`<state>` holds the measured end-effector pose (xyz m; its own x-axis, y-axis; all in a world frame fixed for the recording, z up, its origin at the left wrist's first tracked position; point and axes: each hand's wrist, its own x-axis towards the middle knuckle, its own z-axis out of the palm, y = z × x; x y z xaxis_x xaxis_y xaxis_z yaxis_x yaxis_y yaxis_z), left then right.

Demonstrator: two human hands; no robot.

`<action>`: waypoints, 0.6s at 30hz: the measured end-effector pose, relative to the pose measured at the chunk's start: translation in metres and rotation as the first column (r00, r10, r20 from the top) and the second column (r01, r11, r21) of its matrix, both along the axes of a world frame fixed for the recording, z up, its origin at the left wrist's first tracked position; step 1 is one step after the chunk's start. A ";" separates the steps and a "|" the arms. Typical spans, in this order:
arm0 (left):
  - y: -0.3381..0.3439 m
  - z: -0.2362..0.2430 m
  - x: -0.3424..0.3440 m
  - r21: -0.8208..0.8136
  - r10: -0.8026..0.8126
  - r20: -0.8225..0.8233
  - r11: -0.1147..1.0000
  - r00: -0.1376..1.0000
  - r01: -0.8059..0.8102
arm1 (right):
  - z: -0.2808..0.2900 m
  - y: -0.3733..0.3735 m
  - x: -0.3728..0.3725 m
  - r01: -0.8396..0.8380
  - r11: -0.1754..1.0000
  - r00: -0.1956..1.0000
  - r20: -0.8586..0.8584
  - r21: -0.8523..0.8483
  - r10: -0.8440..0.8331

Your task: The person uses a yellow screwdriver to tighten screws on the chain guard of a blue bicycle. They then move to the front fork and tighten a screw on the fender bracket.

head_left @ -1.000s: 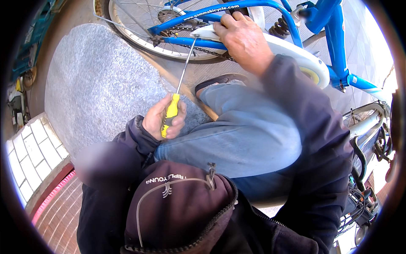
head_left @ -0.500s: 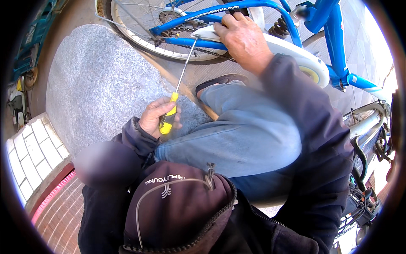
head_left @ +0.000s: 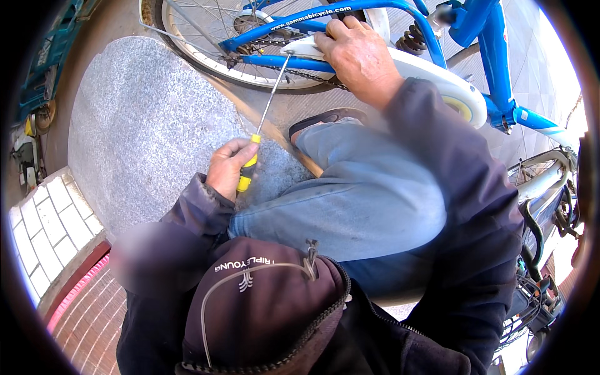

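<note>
Chain guard, white, one piece: the landmark of this entry. Long and smooth, rounded at its broad end and tapered to a narrow tip, with a pale yellow ring partly seen at the broad end. Mounted alongside the chain of a blue bicycle.

Screwdriver, one: yellow handle with dark grip panels, slim metal shaft. Located below the guard's narrow tip, slanted up towards it; the blade end is placed at that tip. Any fastener there is too small to be made out.

Left hand: closed around the screwdriver handle, thumb laid along it, well below the guard.

Right hand: laid over the guard's upper edge near the narrow end, fingers bent across it; whether the guard is pinched from behind cannot be told.

Step in hand, as judged: a fixing at the guard's tip is being worked with the screwdriver while the guard is steadied. Tightening or loosening cannot be distinguished. For the next move, the blade should be kept seated and in line, the handle turned with light forward pressure, and the guard held firm.
</note>
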<state>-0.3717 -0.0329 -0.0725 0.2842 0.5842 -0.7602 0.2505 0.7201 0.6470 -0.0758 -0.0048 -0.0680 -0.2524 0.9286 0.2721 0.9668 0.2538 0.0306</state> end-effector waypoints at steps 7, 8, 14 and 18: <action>0.000 0.007 -0.002 -0.060 -0.015 0.172 0.998 0.985 0.026 | -0.002 0.000 -0.001 0.010 1.000 1.000 0.007 -0.016 -0.010; 0.001 0.006 -0.002 -0.079 -0.009 0.193 0.997 0.981 0.024 | -0.002 0.000 -0.001 0.011 1.000 1.000 0.008 -0.013 -0.011; 0.006 0.004 -0.009 -0.310 0.095 0.340 0.951 0.936 0.016 | -0.002 0.000 -0.001 0.003 1.000 1.000 -0.010 -0.010 -0.003; 0.002 0.001 -0.006 -0.314 0.164 0.423 0.949 0.891 -0.026 | 0.000 0.000 0.000 -0.011 1.000 0.999 -0.034 0.000 0.011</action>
<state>-0.3782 -0.0305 -0.0715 0.5827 0.3966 -0.7094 -0.0883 0.8986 0.4299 -0.0762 -0.0051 -0.0681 -0.2529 0.9259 0.2805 0.9644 0.2643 -0.0026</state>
